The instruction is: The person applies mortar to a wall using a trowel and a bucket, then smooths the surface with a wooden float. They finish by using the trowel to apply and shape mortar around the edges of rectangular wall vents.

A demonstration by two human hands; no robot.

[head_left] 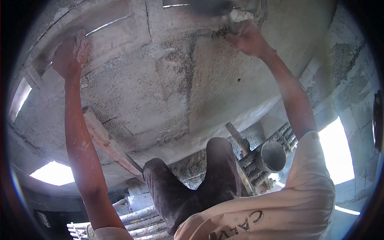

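Note:
My left hand (73,56) is raised to the grey block wall (160,88). Its fingers, smeared with pale mortar, curl over the lower edge of a slot-like opening (106,26). Higher on the right, my right hand (250,38) is closed in a fist close to the wall. A dark, blurred tool (212,6) extends left from about that hand; its exact kind and handle cannot be made out. Rough, patchy mortar covers the wall between both hands, and a smoother grey coat lies toward the right.
A bucket (273,156) stands on a platform of poles (252,162) to the right of my knees. A long plank (112,140) leans near my left knee. More poles (140,222) lie below. Bright openings (337,152) show at both sides.

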